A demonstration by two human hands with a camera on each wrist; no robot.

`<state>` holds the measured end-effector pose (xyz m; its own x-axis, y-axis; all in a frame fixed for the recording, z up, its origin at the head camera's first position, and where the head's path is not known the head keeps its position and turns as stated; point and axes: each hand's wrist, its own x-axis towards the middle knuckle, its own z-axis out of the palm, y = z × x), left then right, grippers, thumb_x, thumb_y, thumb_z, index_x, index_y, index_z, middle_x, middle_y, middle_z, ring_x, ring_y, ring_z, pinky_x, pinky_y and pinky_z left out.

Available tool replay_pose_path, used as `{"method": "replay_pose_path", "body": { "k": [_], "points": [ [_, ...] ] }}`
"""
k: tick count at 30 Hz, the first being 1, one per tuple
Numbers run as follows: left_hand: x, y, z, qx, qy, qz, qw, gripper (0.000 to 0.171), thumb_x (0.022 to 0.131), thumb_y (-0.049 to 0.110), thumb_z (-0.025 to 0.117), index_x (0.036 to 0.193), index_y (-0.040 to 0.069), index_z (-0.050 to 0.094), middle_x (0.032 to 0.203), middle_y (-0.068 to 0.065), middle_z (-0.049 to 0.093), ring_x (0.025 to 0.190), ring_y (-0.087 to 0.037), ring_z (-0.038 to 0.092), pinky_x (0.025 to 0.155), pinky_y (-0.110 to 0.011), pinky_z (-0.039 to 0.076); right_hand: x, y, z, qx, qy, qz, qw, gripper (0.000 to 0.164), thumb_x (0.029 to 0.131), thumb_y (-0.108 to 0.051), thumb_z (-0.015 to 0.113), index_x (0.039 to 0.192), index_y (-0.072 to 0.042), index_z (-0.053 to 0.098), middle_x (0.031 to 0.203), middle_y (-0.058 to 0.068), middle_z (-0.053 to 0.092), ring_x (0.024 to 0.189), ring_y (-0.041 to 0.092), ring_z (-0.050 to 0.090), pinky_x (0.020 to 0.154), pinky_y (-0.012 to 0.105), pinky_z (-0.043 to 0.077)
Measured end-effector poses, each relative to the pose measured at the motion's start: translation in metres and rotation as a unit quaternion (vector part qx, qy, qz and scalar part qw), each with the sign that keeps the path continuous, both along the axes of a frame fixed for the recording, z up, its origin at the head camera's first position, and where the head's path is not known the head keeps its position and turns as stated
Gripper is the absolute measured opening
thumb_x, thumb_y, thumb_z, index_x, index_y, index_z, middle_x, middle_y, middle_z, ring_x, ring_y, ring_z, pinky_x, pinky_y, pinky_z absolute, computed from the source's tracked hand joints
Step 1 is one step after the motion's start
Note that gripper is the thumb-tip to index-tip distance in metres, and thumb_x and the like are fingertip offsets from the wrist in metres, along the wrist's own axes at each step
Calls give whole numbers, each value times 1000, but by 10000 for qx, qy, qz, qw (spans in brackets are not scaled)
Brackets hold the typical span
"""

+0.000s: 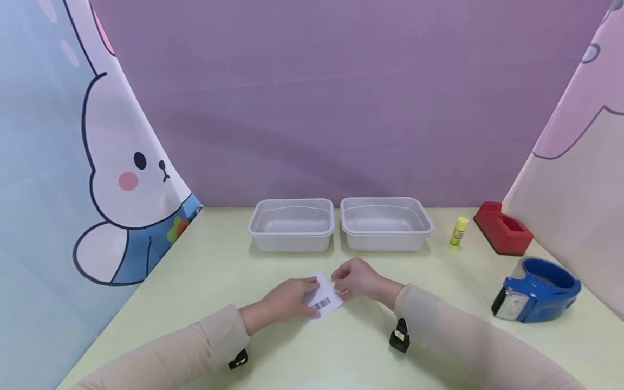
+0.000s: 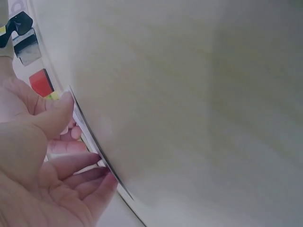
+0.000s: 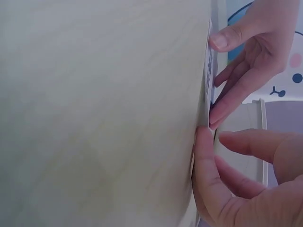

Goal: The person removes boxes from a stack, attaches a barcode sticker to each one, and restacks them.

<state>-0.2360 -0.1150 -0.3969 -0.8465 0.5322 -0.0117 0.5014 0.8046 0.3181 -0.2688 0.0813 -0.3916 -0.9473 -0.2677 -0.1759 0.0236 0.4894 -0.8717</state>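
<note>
My left hand [image 1: 287, 299] holds a small white card [image 1: 327, 296] with a printed black barcode. Its thumb and fingers grip the card's left part; in the left wrist view the card shows nearly edge-on. My right hand [image 1: 359, 277] is at the card's right edge with bent fingers. In the right wrist view one digit of the right hand [image 3: 246, 189] touches the card's end, and a gap separates it from the digit beside it. Whether the right hand has hold of a corner is not clear.
Two translucent plastic bins [image 1: 292, 242] [image 1: 387, 241] stand side by side at the table's back. To their right are a yellow glue stick [image 1: 458, 233], a red tape dispenser [image 1: 504, 230] and a blue tape dispenser [image 1: 541, 290]. A purple cloth [image 1: 317, 108] hangs behind.
</note>
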Motion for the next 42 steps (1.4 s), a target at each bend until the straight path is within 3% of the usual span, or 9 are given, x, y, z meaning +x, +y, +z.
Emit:
{"method": "replay_pose_path", "body": {
  "k": [12, 21, 28, 32, 36, 40, 42],
  "points": [
    [8, 9, 1, 63, 154, 290, 9994, 65, 78, 30, 80, 129, -3, 58, 136, -19, 57, 122, -34, 57, 102, -43, 48, -1, 0, -6, 228, 325, -219, 9990, 20, 75, 12, 69, 94, 5, 72, 78, 9, 68, 69, 13, 61, 62, 26, 58],
    [9, 11, 1, 115, 117, 367, 9992, 65, 78, 30, 80, 129, -4, 58, 137, -21, 56, 124, -35, 55, 105, -43, 47, -1, -1, -9, -85, 84, -382, 9992, 18, 79, 8, 70, 96, 6, 72, 81, 10, 71, 69, 13, 64, 65, 28, 59],
    [9, 11, 7, 247, 21, 561, 9981, 67, 77, 32, 81, 128, -5, 58, 138, -24, 53, 125, -38, 53, 106, -46, 45, 1, -2, -9, -111, 313, -255, 9991, 24, 75, 10, 72, 98, 4, 72, 82, 7, 71, 72, 12, 63, 65, 23, 57],
    [-1, 10, 13, 571, 8, 699, 9959, 74, 78, 30, 80, 136, -5, 49, 144, -26, 45, 132, -40, 45, 112, -50, 37, 2, 3, -2, -184, 542, 27, 9984, 26, 76, 10, 70, 101, 4, 71, 87, 8, 71, 77, 11, 63, 70, 23, 57],
    [-21, 5, 16, 1194, -84, 766, 9898, 71, 81, 24, 78, 138, -5, 47, 141, -24, 49, 131, -39, 47, 112, -50, 38, 3, 8, 7, -118, 744, 193, 9970, 26, 78, 8, 70, 103, 2, 72, 89, 7, 72, 81, 10, 64, 74, 23, 56],
    [-39, -2, 15, 1895, -653, 895, 9756, 48, 84, 21, 76, 125, 2, 62, 120, -15, 66, 112, -29, 61, 100, -42, 50, 5, 11, 15, -120, 831, 318, 9960, 26, 79, 7, 70, 104, 0, 72, 90, 6, 72, 82, 10, 63, 74, 22, 54],
    [-45, -5, 12, 2201, -1044, 1001, 9647, 34, 85, 21, 74, 114, 5, 68, 105, -8, 70, 96, -21, 64, 87, -35, 54, 7, 13, 18, -181, 831, 390, 9956, 26, 79, 7, 69, 104, 1, 72, 91, 7, 72, 82, 10, 62, 74, 22, 53]
  ]
}}
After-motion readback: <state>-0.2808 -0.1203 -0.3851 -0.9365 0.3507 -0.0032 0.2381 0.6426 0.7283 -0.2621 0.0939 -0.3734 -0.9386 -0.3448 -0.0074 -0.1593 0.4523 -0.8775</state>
